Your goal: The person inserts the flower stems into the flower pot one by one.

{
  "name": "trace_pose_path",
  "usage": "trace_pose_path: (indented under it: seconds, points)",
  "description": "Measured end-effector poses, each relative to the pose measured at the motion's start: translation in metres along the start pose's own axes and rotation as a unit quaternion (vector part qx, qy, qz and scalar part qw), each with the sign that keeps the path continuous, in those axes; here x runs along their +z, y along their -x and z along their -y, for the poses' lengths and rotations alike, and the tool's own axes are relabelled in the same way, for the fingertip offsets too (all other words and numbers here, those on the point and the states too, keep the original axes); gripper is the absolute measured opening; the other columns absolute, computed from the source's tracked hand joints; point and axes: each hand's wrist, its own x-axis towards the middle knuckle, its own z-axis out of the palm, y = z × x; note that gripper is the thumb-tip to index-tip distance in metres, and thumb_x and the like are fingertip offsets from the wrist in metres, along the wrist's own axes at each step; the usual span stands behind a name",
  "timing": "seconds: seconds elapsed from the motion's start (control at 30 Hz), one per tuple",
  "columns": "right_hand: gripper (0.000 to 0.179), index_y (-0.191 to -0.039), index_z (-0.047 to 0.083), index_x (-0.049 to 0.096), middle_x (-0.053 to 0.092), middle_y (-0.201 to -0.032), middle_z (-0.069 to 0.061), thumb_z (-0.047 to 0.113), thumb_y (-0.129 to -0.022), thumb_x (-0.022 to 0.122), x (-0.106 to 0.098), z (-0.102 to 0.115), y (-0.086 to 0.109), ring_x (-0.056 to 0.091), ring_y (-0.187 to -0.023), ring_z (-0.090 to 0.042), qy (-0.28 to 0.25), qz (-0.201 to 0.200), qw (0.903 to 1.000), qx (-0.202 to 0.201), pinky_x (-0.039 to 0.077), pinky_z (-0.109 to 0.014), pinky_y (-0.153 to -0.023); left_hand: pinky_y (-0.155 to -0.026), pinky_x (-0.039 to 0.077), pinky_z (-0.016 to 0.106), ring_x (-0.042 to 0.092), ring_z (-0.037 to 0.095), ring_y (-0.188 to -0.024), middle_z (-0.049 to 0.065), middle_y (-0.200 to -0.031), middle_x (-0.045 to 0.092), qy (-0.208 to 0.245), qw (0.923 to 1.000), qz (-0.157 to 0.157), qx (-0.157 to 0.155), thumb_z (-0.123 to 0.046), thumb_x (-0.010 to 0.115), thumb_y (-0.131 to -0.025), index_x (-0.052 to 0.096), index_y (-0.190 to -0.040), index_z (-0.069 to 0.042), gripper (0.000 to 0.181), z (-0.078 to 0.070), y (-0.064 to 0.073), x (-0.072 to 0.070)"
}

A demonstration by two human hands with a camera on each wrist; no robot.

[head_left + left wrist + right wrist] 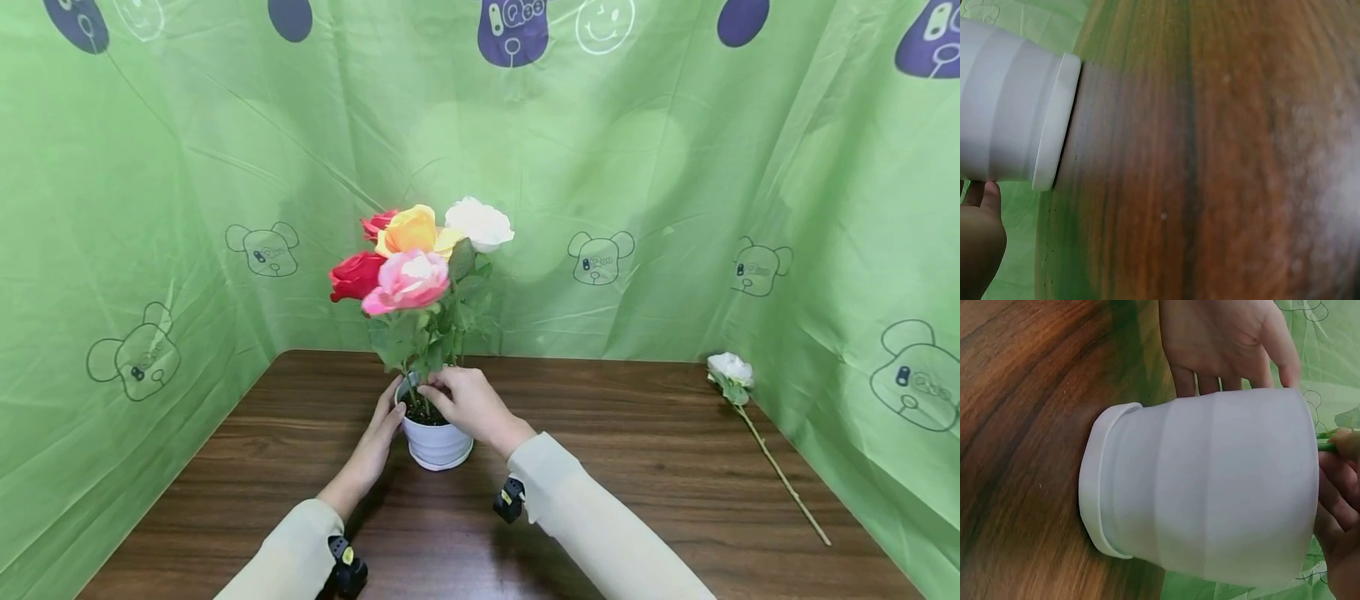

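A white ribbed flower pot [438,446] stands upright on its saucer [1092,487], with dark soil and artificial roses inside. Red roses [356,277], a yellow-orange rose [415,231], a pink rose [408,282] and a white rose [480,223] rise above it. My left hand [378,437] holds the pot's left side, thumb by the rim and fingers along the wall, as the right wrist view shows. Over the rim, my right hand [474,404] pinches a green stem [1327,447] between thumb and fingers; which bloom it carries I cannot tell.
A single white rose on a long stem [780,475] lies at the table's right edge. Brown wood-grain tabletop [637,433] surrounds the pot. Green printed cloth [585,167] hangs behind and along both sides. Black wrist cameras [510,500] sit beneath the sleeves.
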Motion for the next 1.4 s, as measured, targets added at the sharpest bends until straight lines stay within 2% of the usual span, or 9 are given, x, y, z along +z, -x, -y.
trace_pose_path:
  seconds: [0.13, 0.33, 0.53, 0.7, 0.9, 1.1, 1.17, 1.33, 1.4]
  points:
    - [0.018, -0.081, 0.016, 0.065, 0.060, -0.068, 0.008, 0.023, -0.097, 0.068, 0.0034, -0.0003, 0.0002, 0.051, -0.061, -0.007, 0.014, -0.005, 0.9998, -0.014, 0.043, -0.022, -0.059, -0.113, 0.015, 0.061, 0.010, 0.032, -0.148, 0.017, -0.164, 0.010, -0.007, 1.0000, 0.001, -0.002, -0.027, 0.030, -0.110, 0.009, -0.161, -0.013, 0.057, 0.0033, -0.0009, 0.0001]
    - [0.020, -0.079, 0.015, 0.065, 0.058, -0.067, 0.009, 0.024, -0.095, 0.071, 0.0056, -0.0051, -0.0002, 0.048, -0.057, -0.005, 0.005, -0.009, 0.9997, 0.022, 0.041, -0.021, -0.055, -0.113, 0.016, 0.062, 0.008, 0.032, -0.148, 0.016, -0.165, 0.008, -0.013, 0.9999, 0.000, -0.010, -0.030, 0.031, -0.111, 0.009, -0.161, -0.014, 0.058, 0.0056, -0.0020, -0.0002]
    - [0.024, -0.076, 0.016, 0.059, 0.058, -0.070, 0.009, 0.023, -0.092, 0.075, 0.0078, -0.0073, -0.0006, 0.051, -0.061, -0.006, -0.007, -0.013, 0.9997, 0.021, 0.043, -0.021, -0.057, -0.113, 0.017, 0.062, 0.009, 0.034, -0.148, 0.019, -0.164, 0.008, -0.012, 0.9999, -0.004, -0.004, -0.028, 0.031, -0.110, 0.009, -0.161, -0.011, 0.058, 0.0041, -0.0023, 0.0013]
    - [0.022, -0.076, 0.016, 0.062, 0.061, -0.071, 0.008, 0.024, -0.092, 0.075, 0.0091, -0.0086, -0.0008, 0.053, -0.063, -0.005, -0.011, -0.007, 0.9994, 0.032, 0.045, -0.021, -0.059, -0.113, 0.017, 0.061, 0.010, 0.035, -0.147, 0.019, -0.164, 0.009, -0.010, 0.9999, -0.004, 0.001, -0.027, 0.031, -0.110, 0.009, -0.161, -0.009, 0.058, 0.0042, -0.0018, 0.0017]
    - [0.021, -0.076, 0.016, 0.063, 0.058, -0.066, 0.009, 0.023, -0.092, 0.075, 0.0060, -0.0084, -0.0023, 0.049, -0.058, -0.005, -0.018, 0.012, 0.9984, 0.052, 0.043, -0.021, -0.057, -0.113, 0.016, 0.061, 0.008, 0.032, -0.148, 0.016, -0.165, 0.008, -0.002, 1.0000, -0.004, -0.004, -0.028, 0.032, -0.110, 0.011, -0.161, -0.015, 0.056, 0.0036, -0.0020, 0.0002]
    - [0.017, -0.079, 0.015, 0.065, 0.062, -0.070, 0.009, 0.018, -0.092, 0.075, 0.0064, -0.0079, -0.0042, 0.054, -0.064, -0.004, -0.032, 0.020, 0.9984, 0.041, 0.046, -0.022, -0.062, -0.113, 0.015, 0.061, 0.008, 0.033, -0.148, 0.019, -0.165, 0.008, 0.002, 1.0000, 0.001, 0.003, -0.025, 0.031, -0.111, 0.009, -0.161, -0.011, 0.057, 0.0020, -0.0011, -0.0004]
    - [0.018, -0.076, 0.016, 0.066, 0.062, -0.068, 0.010, 0.018, -0.092, 0.075, 0.0073, -0.0080, -0.0044, 0.053, -0.061, -0.002, -0.028, 0.018, 0.9985, 0.043, 0.045, -0.021, -0.060, -0.113, 0.014, 0.061, 0.008, 0.033, -0.148, 0.019, -0.165, 0.007, 0.003, 1.0000, 0.000, 0.003, -0.025, 0.031, -0.111, 0.008, -0.161, -0.010, 0.057, 0.0019, -0.0010, -0.0006]
    - [0.032, -0.063, 0.017, 0.065, 0.055, -0.054, 0.011, 0.023, -0.092, 0.075, 0.0083, -0.0077, -0.0039, 0.039, -0.048, 0.000, -0.007, 0.016, 0.9977, 0.065, 0.036, -0.019, -0.049, -0.113, 0.014, 0.061, 0.007, 0.034, -0.148, 0.020, -0.165, 0.007, 0.004, 1.0000, 0.001, 0.003, -0.025, 0.030, -0.110, 0.007, -0.161, -0.009, 0.058, 0.0026, -0.0014, -0.0006]
    - [0.031, -0.063, 0.017, 0.067, 0.057, -0.055, 0.011, 0.024, -0.093, 0.074, 0.0080, -0.0076, -0.0039, 0.041, -0.048, 0.000, -0.006, 0.020, 0.9971, 0.073, 0.038, -0.019, -0.049, -0.113, 0.014, 0.061, 0.007, 0.034, -0.148, 0.020, -0.165, 0.007, 0.004, 1.0000, 0.001, 0.003, -0.025, 0.030, -0.110, 0.007, -0.161, -0.008, 0.058, 0.0028, -0.0014, -0.0003]
